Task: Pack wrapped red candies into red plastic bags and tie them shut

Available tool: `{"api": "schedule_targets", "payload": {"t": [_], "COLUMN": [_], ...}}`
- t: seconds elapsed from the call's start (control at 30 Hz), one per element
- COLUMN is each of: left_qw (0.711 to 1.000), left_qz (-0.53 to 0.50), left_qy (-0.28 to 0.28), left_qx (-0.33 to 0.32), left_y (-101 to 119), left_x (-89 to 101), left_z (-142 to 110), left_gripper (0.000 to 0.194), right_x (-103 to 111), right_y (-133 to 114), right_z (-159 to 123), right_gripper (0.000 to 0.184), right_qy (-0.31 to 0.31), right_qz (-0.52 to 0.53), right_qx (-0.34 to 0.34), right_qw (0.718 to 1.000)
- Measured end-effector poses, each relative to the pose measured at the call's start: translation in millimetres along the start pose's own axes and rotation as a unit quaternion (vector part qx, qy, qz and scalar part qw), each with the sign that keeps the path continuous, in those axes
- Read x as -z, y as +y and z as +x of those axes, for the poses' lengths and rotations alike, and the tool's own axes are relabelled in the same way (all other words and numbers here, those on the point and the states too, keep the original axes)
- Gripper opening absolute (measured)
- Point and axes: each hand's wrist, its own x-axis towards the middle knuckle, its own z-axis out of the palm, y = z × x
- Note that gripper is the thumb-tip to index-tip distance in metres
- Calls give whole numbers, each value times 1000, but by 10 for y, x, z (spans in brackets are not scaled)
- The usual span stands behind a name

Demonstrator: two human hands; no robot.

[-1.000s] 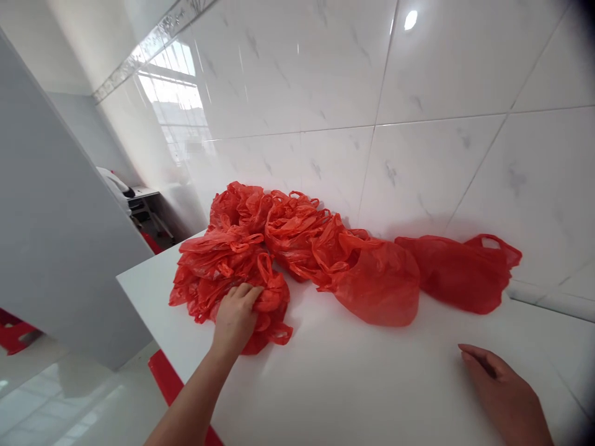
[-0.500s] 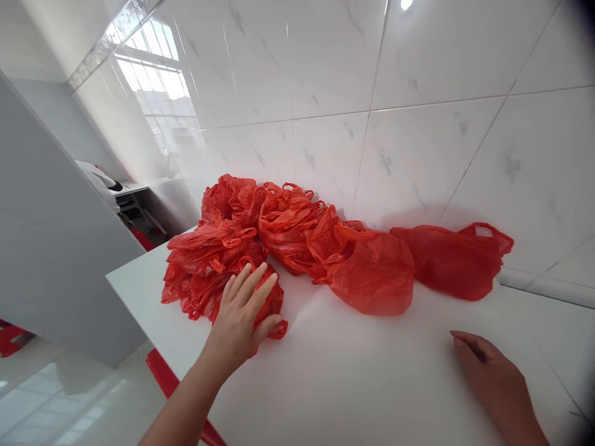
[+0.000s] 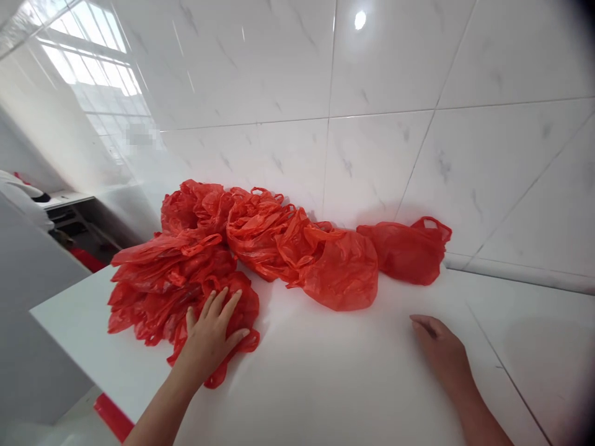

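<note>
My left hand (image 3: pixel 207 337), fingers spread and gripping nothing, lies on or just over the heap of red plastic bags (image 3: pixel 158 266) at the left of the counter (image 3: pixel 302 378); light, flat pressure should settle thin film best. Rightward, more red bags (image 3: pixel 260 232) line the wall (image 3: pixel 279 155). My right hand (image 3: pixel 439 350), fingertips together, nothing visible between, is best kept clear.
</note>
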Motion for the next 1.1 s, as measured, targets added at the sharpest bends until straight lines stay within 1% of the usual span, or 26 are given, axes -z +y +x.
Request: {"api": "schedule_targets", "payload": {"t": [0.07, 0.13, 0.17, 0.23, 0.3, 0.37, 0.5, 0.57, 0.6, 0.63, 0.67, 0.7, 0.73, 0.8, 0.83, 0.87, 0.9, 0.93, 0.97, 1.0, 1.03, 1.07, 1.1], "left_qw": [998, 992, 988, 974, 957, 943, 933, 928, 926, 922, 914, 905, 891, 856, 838, 823, 813, 807, 799, 796, 795, 793, 788], "left_qz": [-29, -83, -118, -196, -266, -313, -350, -362, -367, -375, -383, -390, -394, -372, -350, -330, -321, -326, -350, -384, -428, -478, -529], "left_qy": [57, 85, 85, 68, 52, 54, 76, 78, 82, 96, 123, 162, 216, 336, 383, 409, 412, 394, 365, 319, 265, 208, 147], "left_qx": [-10, -42, -59, -87, -103, -101, -34, -28, -32, -36, -43, -52, -68, -126, -168, -214, -256, -296, -326, -342, -339, -317, -278], "left_y": [54, 136, 192, 327, 479, 624, 854, 954, 1005, 1059, 1115, 1173, 1231, 1355, 1423, 1496, 1575, 1659, 1746, 1835, 1923, 2006, 2084], "left_x": [95, 196, 245, 325, 351, 311, 130, 84, 87, 110, 149, 199, 254, 346, 371, 376, 361, 329, 285, 234, 185, 144, 112], "left_z": [37, 110, 165, 321, 537, 798, 1306, 1453, 1485, 1486, 1459, 1408, 1336, 1152, 1047, 939, 830, 723, 619, 521, 432, 353, 289], "left_gripper": [56, 51, 48, 44, 43, 45, 49, 48, 48, 48, 49, 50, 53, 61, 67, 72, 75, 75, 73, 70, 65, 59, 53], "right_x": [0, 5, 7, 8, 1, -15, -42, -40, -36, -32, -29, -31, -39, -78, -108, -143, -179, -214, -243, -263, -271, -264, -243], "right_y": [-16, -33, -40, -43, -27, 2, 42, 34, 23, 11, -3, -18, -33, -66, -85, -105, -126, -148, -168, -187, -205, -223, -242], "right_z": [-8, -16, -19, -22, -18, -6, 14, 9, 3, -5, -15, -26, -38, -67, -85, -107, -132, -160, -189, -220, -250, -281, -311], "right_gripper": [38, 38, 38, 38, 37, 36, 34, 32, 32, 31, 31, 30, 30, 29, 29, 29, 29, 29, 31, 33, 35, 39, 44], "right_qy": [2, 2, 1, 1, 0, 1, 7, 6, 5, 4, 3, 1, 1, 6, 11, 16, 20, 23, 24, 19, 9, -7, -29], "right_qz": [3, 3, 5, 10, 14, 18, 25, 29, 30, 32, 32, 32, 32, 30, 30, 34, 43, 58, 80, 109, 145, 187, 235], "right_qx": [5, 6, 5, 5, 11, 23, 46, 47, 46, 43, 41, 42, 46, 65, 78, 92, 103, 110, 112, 109, 100, 87, 72], "right_qw": [1000, 1000, 1000, 1000, 1000, 1000, 999, 998, 998, 999, 999, 999, 998, 997, 996, 995, 994, 992, 990, 988, 984, 978, 969]}}
